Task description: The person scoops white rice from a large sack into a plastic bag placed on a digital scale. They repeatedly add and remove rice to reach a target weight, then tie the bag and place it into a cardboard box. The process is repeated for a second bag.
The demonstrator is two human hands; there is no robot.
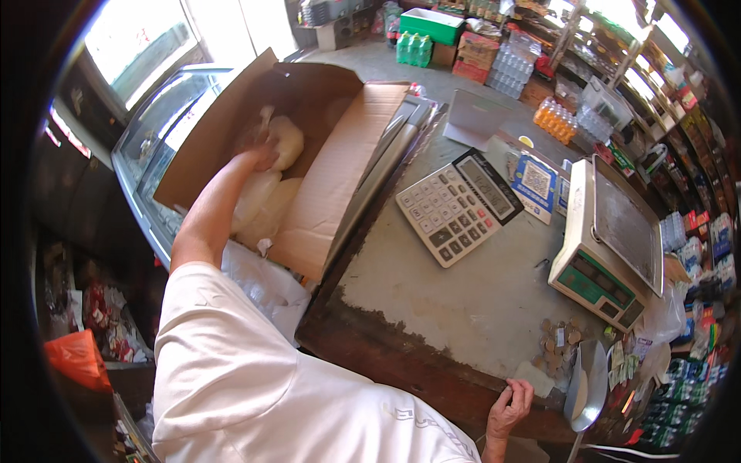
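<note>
My left hand (263, 153) reaches into an open cardboard box (324, 214), at a knotted clear plastic bag of pale contents (286, 142). Its fingers are partly hidden, so a grip cannot be made out. More pale filled bags (260, 202) lie beneath it in the box. On the front edge of the worn counter (405, 289) rests my right hand (510, 405), fingers curled, with no object visible in it. Just right of that hand lies a metal scoop (587, 385), beside a pile of coins (558, 347). A large desk calculator (460, 208) sits mid-counter.
A weighing scale (608, 249) with a metal tray stands at the counter's right. Behind the calculator lies a card with a printed code (535, 185). A glass-topped case (165, 133) borders the box on the left. Bottle packs (512, 63) and cartons stand on the floor beyond.
</note>
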